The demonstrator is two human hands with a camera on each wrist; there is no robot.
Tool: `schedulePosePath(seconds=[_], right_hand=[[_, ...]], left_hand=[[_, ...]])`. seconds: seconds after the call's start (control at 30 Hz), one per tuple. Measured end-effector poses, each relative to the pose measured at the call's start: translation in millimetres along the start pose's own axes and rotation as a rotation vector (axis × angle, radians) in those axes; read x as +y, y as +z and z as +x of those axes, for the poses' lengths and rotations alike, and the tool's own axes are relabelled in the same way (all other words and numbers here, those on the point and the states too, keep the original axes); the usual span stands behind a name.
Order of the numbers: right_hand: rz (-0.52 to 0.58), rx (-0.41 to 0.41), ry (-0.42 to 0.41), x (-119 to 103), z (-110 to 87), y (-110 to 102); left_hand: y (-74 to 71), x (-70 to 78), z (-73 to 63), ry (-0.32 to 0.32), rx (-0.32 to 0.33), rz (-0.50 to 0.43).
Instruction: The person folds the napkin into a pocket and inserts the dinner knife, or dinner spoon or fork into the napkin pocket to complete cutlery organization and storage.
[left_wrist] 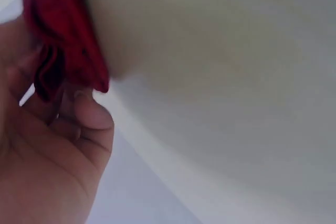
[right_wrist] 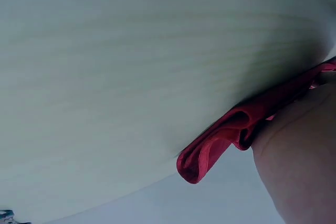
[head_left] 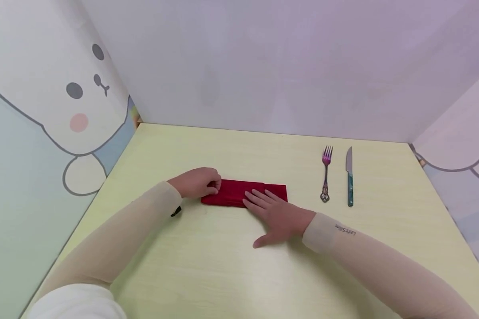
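Note:
A dark red cloth (head_left: 234, 191), folded into a long flat strip, lies across the middle of the table. At its left end my left hand (head_left: 196, 182) has curled fingers and pinches the cloth. The left wrist view shows the folded layers of this red cloth (left_wrist: 68, 35) between the fingers and thumb. My right hand (head_left: 282, 217) rests flat on the right part of the strip, fingers straight and thumb spread out toward me on the table. From the right wrist, the cloth's looped fold edges (right_wrist: 210, 148) stick out beside the hand.
To the right of the cloth lie a fork (head_left: 325, 173) with an ornate handle and a knife (head_left: 350, 177) with a green handle, side by side, tips away from me. The pale yellow table (head_left: 207, 266) ends at a whitish back wall (head_left: 255, 66). Cartoon-printed panels flank both sides.

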State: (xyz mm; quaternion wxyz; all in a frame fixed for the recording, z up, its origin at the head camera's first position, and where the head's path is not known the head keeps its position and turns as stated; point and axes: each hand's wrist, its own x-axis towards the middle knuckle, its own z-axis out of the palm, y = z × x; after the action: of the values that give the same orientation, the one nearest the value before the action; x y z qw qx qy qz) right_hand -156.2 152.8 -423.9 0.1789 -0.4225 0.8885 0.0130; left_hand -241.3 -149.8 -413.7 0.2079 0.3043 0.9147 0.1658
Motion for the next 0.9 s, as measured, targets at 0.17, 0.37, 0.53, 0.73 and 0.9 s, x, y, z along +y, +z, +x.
schedulePosePath(seconds=[0.17, 0.37, 0.53, 0.73, 0.9], right_hand=[[-0.005, 0.0, 0.007, -0.2, -1.2, -0.8], [-0.013, 0.013, -0.01, 0.3, -0.5, -0.2], [-0.03, 0.022, -0.024, 0.7, 1.1, 2.1], [-0.031, 0.023, -0.016, 1.3, 2.0, 3.4], [-0.006, -0.001, 0.001, 1.3, 1.7, 0.3]], left_hand=[[-6.7, 7.9, -6.6, -0.038, -0.078, 0.018], [-13.9, 16.3, -8.1, 0.013, -0.155, -0.021], [-17.0, 18.3, -9.1, 0.016, -0.177, -0.06], [-15.9, 19.3, -6.3, -0.005, -0.213, -0.023], [-15.2, 22.1, 0.7, -0.017, -0.214, 0.047]])
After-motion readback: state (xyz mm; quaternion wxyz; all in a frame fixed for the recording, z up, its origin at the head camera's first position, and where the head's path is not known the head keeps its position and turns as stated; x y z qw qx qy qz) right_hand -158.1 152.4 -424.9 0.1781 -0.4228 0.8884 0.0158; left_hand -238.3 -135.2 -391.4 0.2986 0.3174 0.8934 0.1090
